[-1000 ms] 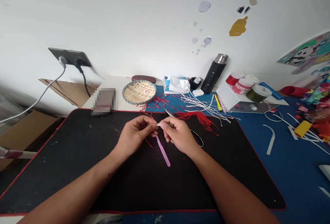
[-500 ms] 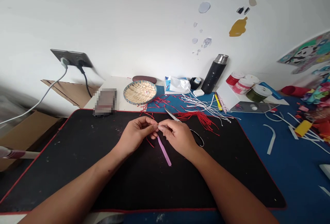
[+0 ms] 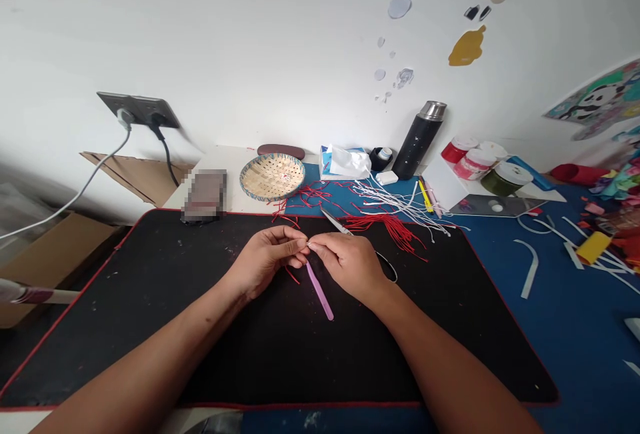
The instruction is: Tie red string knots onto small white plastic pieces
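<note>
My left hand (image 3: 265,255) and right hand (image 3: 349,264) meet, fingertips clamped on a tiny white piece (image 3: 309,245) above a pink plastic stick (image 3: 319,291); this needs a close, steady pinch.

Bare left hand (image 3: 265,257) and bare right hand (image 3: 349,264), both slim with short-trimmed fingernails (image 3: 302,244). Left forearm (image 3: 150,361) and right forearm (image 3: 450,367) bare all the way to the frame bottom, nothing worn in view. Small spot (image 3: 209,335) on left forearm near wrist.
</note>
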`<state>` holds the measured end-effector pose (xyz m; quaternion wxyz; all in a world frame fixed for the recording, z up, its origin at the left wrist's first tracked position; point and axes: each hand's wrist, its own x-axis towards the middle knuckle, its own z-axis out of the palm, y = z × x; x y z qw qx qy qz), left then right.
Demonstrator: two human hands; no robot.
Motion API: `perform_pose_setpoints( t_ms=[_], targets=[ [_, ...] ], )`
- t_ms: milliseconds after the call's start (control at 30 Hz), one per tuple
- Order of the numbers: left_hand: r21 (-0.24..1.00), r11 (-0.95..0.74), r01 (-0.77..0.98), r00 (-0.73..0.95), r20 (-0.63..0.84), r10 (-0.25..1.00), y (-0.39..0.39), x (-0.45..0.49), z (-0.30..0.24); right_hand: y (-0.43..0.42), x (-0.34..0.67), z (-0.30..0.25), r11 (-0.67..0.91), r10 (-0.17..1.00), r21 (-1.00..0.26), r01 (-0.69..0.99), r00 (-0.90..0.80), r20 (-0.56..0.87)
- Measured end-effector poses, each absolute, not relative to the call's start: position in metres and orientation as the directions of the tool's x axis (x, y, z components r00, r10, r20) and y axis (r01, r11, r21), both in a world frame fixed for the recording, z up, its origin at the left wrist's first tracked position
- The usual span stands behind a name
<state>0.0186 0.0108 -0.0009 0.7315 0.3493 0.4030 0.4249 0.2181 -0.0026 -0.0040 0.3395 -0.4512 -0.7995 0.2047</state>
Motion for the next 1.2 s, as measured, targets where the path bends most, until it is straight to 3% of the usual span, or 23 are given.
perform_pose_setpoints(
  t_ms=[200, 433, 800, 1200],
  targets=[
    [0.932, 0.210, -0.295, 0.295, -0.120, 0.948, 0.0075, 0.0211, -0.0010, -0.0033, 0.2153, 0.0013, 0.398, 0.916, -0.754, 0.523, -0.269, 0.298],
    [0.982, 0.094, -0.166, 0.269, -0.047, 0.962, 0.0052, 0.0192, 0.0051, -0.0044, 0.2149, 0.0047, 0.387, 0.920, -0.778, 0.494, -0.266, 0.289],
    [0.994, 0.073, -0.078, 0.218, -0.055, 0.974, 0.0053, 0.0183, 0.0014, -0.0045, 0.2142, 0.0013, 0.414, 0.909, -0.748, 0.519, -0.281, 0.308],
    [0.979, 0.093, -0.183, 0.250, -0.045, 0.967, 0.0037, 0.0202, 0.0028, -0.0049, 0.2137, -0.0002, 0.406, 0.913, -0.748, 0.524, -0.250, 0.321]
  ],
)
